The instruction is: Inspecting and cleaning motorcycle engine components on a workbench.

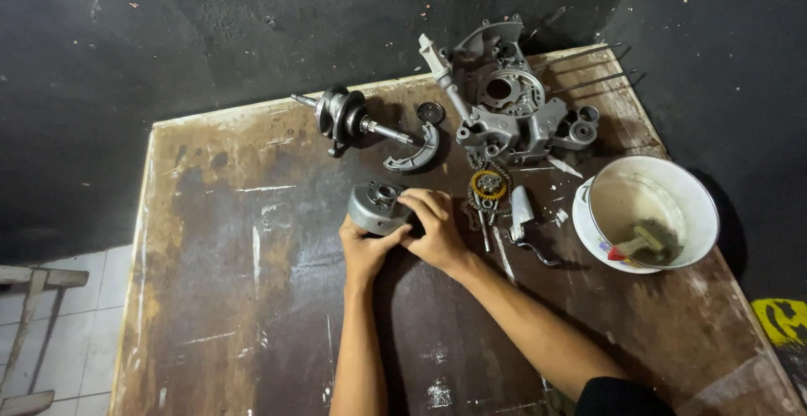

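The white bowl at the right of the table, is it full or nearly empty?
Nearly empty. The white bowl shows mostly bare inner wall; only a small brush and some dark residue lie at its bottom.

A big wooden table (252, 315) fills most of the view. Its brown top is worn, scratched and spotted with white marks. Behind it stands a dark, rough wall (168, 29). At the lower left, pale floor tiles (76, 332) show, and part of a grey wooden frame (34, 281) stands there. The light is dim.
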